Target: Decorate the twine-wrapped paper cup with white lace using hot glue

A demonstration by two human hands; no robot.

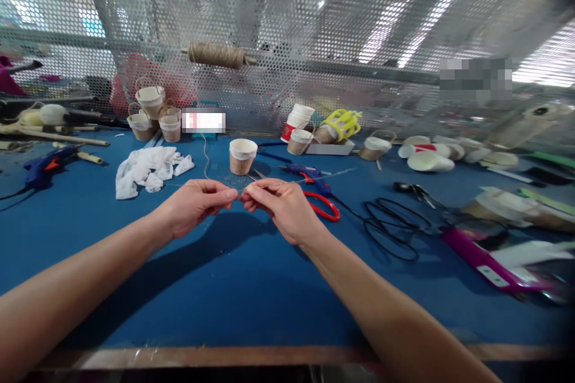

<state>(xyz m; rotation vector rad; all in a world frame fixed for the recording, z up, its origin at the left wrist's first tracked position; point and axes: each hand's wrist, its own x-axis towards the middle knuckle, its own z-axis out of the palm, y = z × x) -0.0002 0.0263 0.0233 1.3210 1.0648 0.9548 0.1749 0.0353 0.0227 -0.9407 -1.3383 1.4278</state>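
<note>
My left hand (197, 206) and my right hand (278, 203) meet over the middle of the table, thumbs and fingertips pinched close together. A thin, pale strand (291, 182) runs between the fingers of my right hand and trails off to its right. A fine end also shows left of my left hand. Whether it is twine or thread is too small to tell. Just behind the hands stands an upright small brown cup with a white lining (243, 157). Red-handled scissors (330, 209) lie beside my right hand, their blades partly hidden under it.
A blue glue gun (312, 176) with a coiled black cable lies to the right, another glue gun (45, 166) at left. Crumpled white cloth (146, 170), handled cups (151, 99) and stacked paper cups (297, 122) stand behind. A twine spool (218, 55) hangs on the mesh.
</note>
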